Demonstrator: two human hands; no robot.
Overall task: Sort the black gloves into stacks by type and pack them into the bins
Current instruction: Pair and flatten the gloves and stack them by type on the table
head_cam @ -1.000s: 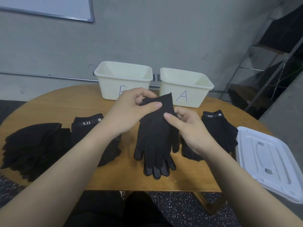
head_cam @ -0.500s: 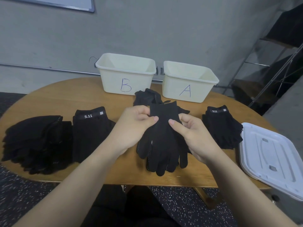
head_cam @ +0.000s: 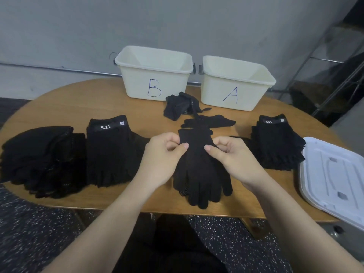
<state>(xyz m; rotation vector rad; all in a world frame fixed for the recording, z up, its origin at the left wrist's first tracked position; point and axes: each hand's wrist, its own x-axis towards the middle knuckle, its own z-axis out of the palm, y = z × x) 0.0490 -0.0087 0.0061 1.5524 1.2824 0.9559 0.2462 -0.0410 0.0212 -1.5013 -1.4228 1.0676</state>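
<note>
While I watch through the head view, the left hand [head_cam: 163,156] and right hand [head_cam: 229,156] each pinch a cuff corner of the dotted gloves [head_cam: 199,170], thumbs curled over the fabric; the gloves lie mid-table, long axis running from cuff toward me. Bin B [head_cam: 155,75] sits ahead on the left hand's side, bin A [head_cam: 234,85] on the right's; which one suits them I can't judge.

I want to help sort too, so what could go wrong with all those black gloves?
Mix-ups, mostly. Both hands, left hand and right hand, pinch the cuff of the dotted gloves, and every pile is black, so they might land on the wrong stack. The loose gloves by bin B could be forgotten. The far-left stack overhangs the table edge and might slide off.
</note>
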